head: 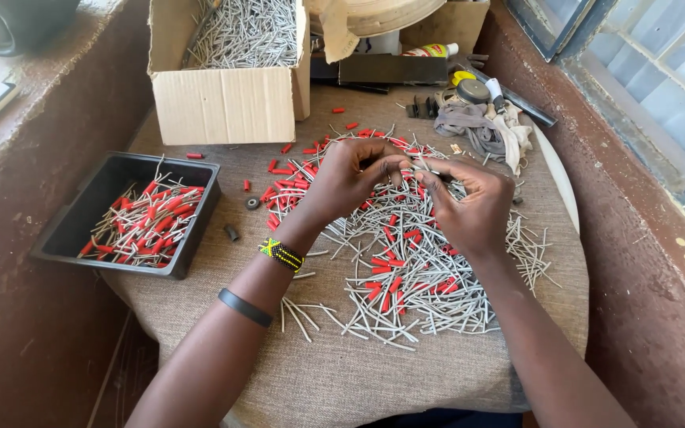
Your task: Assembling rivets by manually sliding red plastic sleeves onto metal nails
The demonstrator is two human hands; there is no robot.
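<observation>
Hands, left [350,178] and right [473,202], are pinching closed on one thin grey metal pin [431,170] above the pin-and-red-sleeve heap [406,269], apparently mid-sleeving; careful alignment is needed.

Left hand [352,176], right hand [473,204] raised, fingertips pinched together, grip closed.

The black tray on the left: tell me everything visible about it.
The black tray is a shallow rectangular bin that looks like plastic, with upright walls and a flat rim. It sits slightly askew on the burlap-covered table, at its left edge, below the cardboard box. Inside lies a loose heap of grey pins with red sleeves, mostly toward the right half. Neither hand touches it.
</observation>
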